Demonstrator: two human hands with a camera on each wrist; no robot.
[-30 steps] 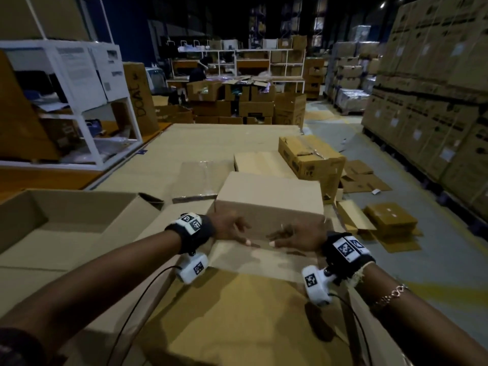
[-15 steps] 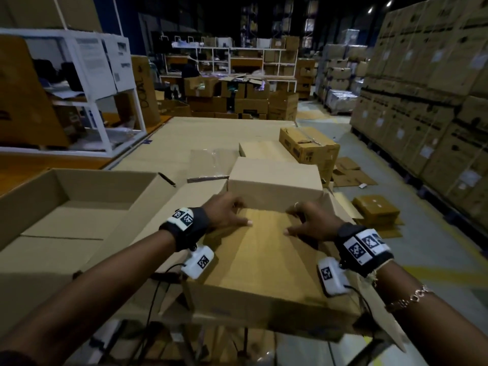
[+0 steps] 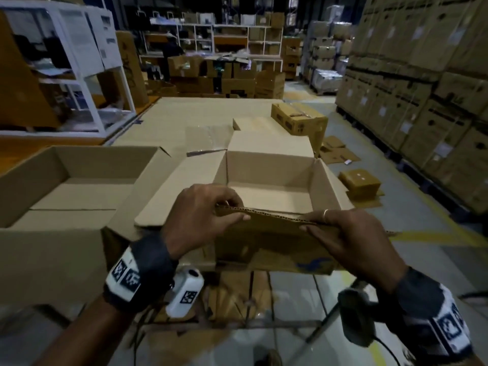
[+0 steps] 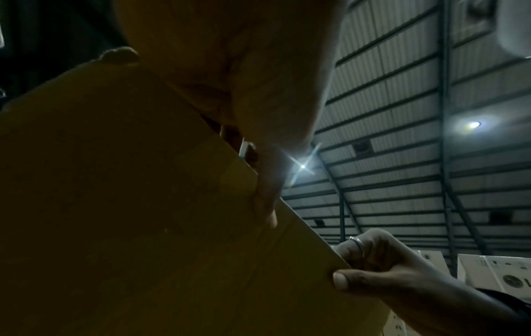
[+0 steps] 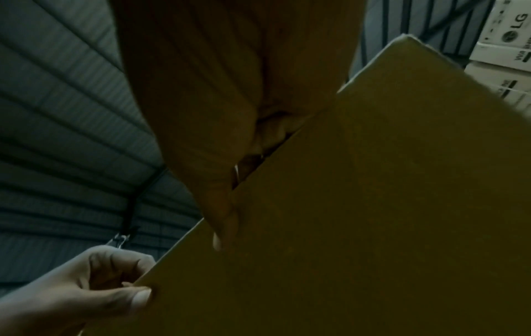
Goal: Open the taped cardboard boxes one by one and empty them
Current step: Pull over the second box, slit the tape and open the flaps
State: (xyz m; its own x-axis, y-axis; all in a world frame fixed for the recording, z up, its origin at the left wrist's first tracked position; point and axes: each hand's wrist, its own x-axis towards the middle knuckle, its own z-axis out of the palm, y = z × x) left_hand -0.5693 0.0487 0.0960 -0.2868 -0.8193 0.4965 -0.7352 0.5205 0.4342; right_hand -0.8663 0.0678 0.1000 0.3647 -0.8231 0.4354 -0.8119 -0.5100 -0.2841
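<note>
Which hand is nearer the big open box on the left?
Left. The left hand pinches the near flap close beside the big open box; the right hand pinches its far end.

both forearms are bare. the left hand [image 3: 200, 217] and right hand [image 3: 353, 241] each carry a dark wristband [image 3: 148, 270] with white panels printed in black square codes. a white camera pod [image 3: 184, 294] (coded too) hangs under the left wrist, with thin black cable. a ring [image 3: 325, 214] circles a right finger.

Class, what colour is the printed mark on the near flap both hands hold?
Blue, on the brown near flap; head view.
</note>
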